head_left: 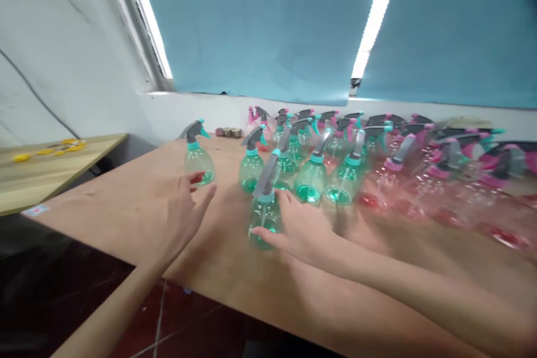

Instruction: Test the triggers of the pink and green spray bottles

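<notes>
My right hand (300, 229) is wrapped round the side of a green spray bottle (262, 213) with a grey trigger head, standing near the front of the wooden table (126, 207). My left hand (180, 210) hovers open over the table, fingers spread, its fingertips close to another green spray bottle (198, 159) that stands alone at the left. Behind them stand several more green bottles (310, 176). The picture is blurred by motion.
Several pink spray bottles (440, 179) crowd the table's right half up to the wall. A second, lower table (46, 170) with yellow items is at the left. Blue blinds (260, 22) hang behind. The dark red floor shows below the table's front edge.
</notes>
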`<state>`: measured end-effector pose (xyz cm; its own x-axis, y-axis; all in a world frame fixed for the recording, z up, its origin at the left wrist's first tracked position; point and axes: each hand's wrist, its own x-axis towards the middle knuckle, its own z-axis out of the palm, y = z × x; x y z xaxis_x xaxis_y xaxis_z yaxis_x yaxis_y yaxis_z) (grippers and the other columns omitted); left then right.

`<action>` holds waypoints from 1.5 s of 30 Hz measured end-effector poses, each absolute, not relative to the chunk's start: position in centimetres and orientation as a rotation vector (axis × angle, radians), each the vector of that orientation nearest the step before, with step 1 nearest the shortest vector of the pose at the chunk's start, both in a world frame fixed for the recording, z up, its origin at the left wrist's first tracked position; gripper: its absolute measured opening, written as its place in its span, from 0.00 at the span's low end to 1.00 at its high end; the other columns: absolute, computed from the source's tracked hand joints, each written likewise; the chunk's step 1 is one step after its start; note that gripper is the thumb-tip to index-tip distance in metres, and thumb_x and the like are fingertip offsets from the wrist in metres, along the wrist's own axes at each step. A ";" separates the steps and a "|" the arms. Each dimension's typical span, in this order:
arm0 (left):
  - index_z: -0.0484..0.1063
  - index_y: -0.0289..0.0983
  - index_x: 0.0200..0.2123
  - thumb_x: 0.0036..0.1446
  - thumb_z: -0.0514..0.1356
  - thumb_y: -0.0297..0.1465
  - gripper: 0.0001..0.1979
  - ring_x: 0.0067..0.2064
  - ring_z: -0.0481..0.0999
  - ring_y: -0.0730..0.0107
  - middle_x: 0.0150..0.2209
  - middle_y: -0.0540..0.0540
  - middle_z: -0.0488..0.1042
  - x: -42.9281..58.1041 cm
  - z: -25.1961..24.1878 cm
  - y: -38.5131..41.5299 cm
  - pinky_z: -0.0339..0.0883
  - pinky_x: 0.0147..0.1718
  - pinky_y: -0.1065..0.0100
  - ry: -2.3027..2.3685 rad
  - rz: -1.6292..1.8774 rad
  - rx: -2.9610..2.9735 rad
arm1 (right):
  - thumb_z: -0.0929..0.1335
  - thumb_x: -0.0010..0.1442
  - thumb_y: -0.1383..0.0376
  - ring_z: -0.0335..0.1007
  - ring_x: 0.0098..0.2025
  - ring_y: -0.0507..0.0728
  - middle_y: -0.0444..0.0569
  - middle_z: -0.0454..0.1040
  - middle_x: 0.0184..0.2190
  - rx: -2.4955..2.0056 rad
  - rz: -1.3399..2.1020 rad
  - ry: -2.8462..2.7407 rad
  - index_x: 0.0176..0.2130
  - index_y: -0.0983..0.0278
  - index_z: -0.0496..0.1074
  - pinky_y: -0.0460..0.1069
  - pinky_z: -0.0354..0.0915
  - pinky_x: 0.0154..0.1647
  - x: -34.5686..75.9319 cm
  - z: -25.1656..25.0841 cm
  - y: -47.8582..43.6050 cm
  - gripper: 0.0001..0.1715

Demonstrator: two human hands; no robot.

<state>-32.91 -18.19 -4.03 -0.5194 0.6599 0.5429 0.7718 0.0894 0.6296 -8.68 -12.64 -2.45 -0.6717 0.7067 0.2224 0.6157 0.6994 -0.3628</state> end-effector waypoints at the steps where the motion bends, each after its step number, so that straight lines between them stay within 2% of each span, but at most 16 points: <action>1: 0.68 0.35 0.52 0.58 0.57 0.47 0.26 0.52 0.75 0.49 0.52 0.37 0.72 -31.3 -4.0 -18.2 0.70 0.51 0.49 -2.216 -1.426 -1.587 | 0.66 0.60 0.46 0.76 0.44 0.70 0.65 0.71 0.54 -1.067 0.345 -2.555 0.61 0.69 0.60 0.59 0.69 0.39 -7.2 -2.6 -12.6 0.41; 4: 0.68 0.39 0.50 0.59 0.59 0.46 0.22 0.54 0.74 0.52 0.51 0.41 0.74 -26.3 -3.9 -17.3 0.67 0.55 0.48 -2.088 -1.484 -1.927 | 0.66 0.59 0.45 0.76 0.43 0.70 0.63 0.74 0.50 -1.133 0.281 -2.509 0.60 0.68 0.61 0.58 0.69 0.37 -3.3 -3.0 -12.1 0.41; 7: 0.66 0.41 0.54 0.59 0.58 0.43 0.22 0.58 0.72 0.52 0.54 0.41 0.73 -21.3 -3.5 -15.4 0.66 0.57 0.48 -1.820 -1.592 -2.322 | 0.68 0.57 0.45 0.75 0.46 0.70 0.61 0.75 0.50 -1.146 0.251 -2.449 0.59 0.68 0.62 0.58 0.68 0.38 0.1 -3.1 -11.4 0.41; 11: 0.59 0.42 0.61 0.56 0.63 0.42 0.31 0.62 0.67 0.49 0.63 0.38 0.64 -15.0 -2.4 -12.9 0.62 0.59 0.45 -1.811 -1.580 -2.634 | 0.69 0.56 0.50 0.76 0.44 0.67 0.57 0.77 0.47 -1.182 0.279 -2.430 0.54 0.66 0.65 0.56 0.68 0.36 4.2 -2.8 -10.7 0.32; 14: 0.57 0.40 0.62 0.53 0.64 0.42 0.36 0.62 0.66 0.48 0.63 0.37 0.63 -10.9 -1.4 -11.6 0.63 0.58 0.47 -1.820 -1.604 -2.717 | 0.69 0.57 0.49 0.75 0.44 0.66 0.55 0.77 0.45 -1.166 0.268 -2.429 0.50 0.64 0.67 0.56 0.68 0.37 6.9 -2.8 -10.2 0.29; 16: 0.59 0.39 0.61 0.53 0.64 0.41 0.34 0.59 0.69 0.51 0.60 0.37 0.66 -8.6 -0.8 -10.9 0.66 0.55 0.50 -1.792 -1.650 -2.729 | 0.70 0.57 0.47 0.75 0.46 0.66 0.55 0.77 0.46 -1.123 0.259 -2.420 0.49 0.64 0.68 0.56 0.68 0.39 8.4 -3.1 -9.9 0.29; 19: 0.64 0.37 0.55 0.54 0.63 0.38 0.26 0.49 0.74 0.58 0.53 0.40 0.71 -6.1 -0.3 -10.0 0.68 0.49 0.56 -1.742 -1.715 -2.710 | 0.68 0.59 0.43 0.73 0.48 0.67 0.56 0.76 0.45 -1.027 0.245 -2.389 0.50 0.65 0.67 0.59 0.68 0.43 9.9 -4.2 -9.3 0.32; 22: 0.66 0.37 0.49 0.55 0.61 0.35 0.19 0.42 0.73 0.64 0.46 0.44 0.72 -5.0 -0.4 -9.0 0.68 0.43 0.60 -1.749 -1.712 -2.691 | 0.67 0.59 0.41 0.73 0.47 0.67 0.58 0.76 0.44 -0.953 0.278 -2.323 0.52 0.66 0.66 0.60 0.69 0.44 10.5 -5.1 -8.7 0.36; 26: 0.68 0.39 0.45 0.54 0.58 0.30 0.14 0.38 0.71 0.67 0.41 0.48 0.71 -4.9 -1.1 -7.9 0.66 0.41 0.62 -1.770 -1.761 -2.647 | 0.67 0.60 0.42 0.74 0.46 0.66 0.60 0.75 0.45 -0.860 0.397 -2.285 0.54 0.69 0.64 0.59 0.70 0.44 10.5 -5.4 -8.2 0.38; 32: 0.68 0.42 0.43 0.53 0.56 0.28 0.13 0.33 0.70 0.70 0.36 0.51 0.69 -6.0 -1.7 -7.9 0.69 0.38 0.64 -1.708 -1.851 -2.707 | 0.66 0.63 0.44 0.72 0.53 0.66 0.62 0.73 0.53 -0.701 0.572 -2.404 0.63 0.70 0.57 0.59 0.69 0.50 11.9 -6.2 -7.1 0.42; 35: 0.69 0.42 0.43 0.52 0.56 0.28 0.14 0.33 0.71 0.71 0.38 0.51 0.70 -6.5 -1.5 -7.9 0.69 0.39 0.64 -1.721 -1.809 -2.676 | 0.65 0.66 0.47 0.70 0.56 0.66 0.62 0.72 0.56 -0.742 0.567 -2.461 0.64 0.68 0.58 0.61 0.67 0.54 13.3 -7.6 -6.3 0.39; 40: 0.69 0.42 0.42 0.51 0.56 0.28 0.14 0.31 0.71 0.72 0.39 0.50 0.73 -6.5 -1.2 -7.1 0.70 0.40 0.63 -1.728 -1.795 -2.650 | 0.64 0.69 0.54 0.64 0.62 0.65 0.62 0.69 0.60 -0.888 0.434 -2.496 0.61 0.69 0.64 0.62 0.62 0.61 14.6 -9.8 -5.2 0.28; 45: 0.69 0.42 0.39 0.49 0.55 0.28 0.11 0.25 0.67 0.73 0.33 0.51 0.71 -6.4 -1.2 -6.7 0.67 0.29 0.67 -1.762 -1.784 -2.651 | 0.63 0.70 0.57 0.61 0.65 0.63 0.61 0.68 0.61 -0.904 0.402 -2.536 0.58 0.68 0.68 0.61 0.60 0.64 14.4 -10.5 -4.7 0.24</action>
<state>-6.42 -6.69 -1.19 0.1152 0.8951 0.4307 0.4194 -0.4368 0.7958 14.44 -4.73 -10.54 -0.7024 0.6520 0.2857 0.5318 0.7474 -0.3982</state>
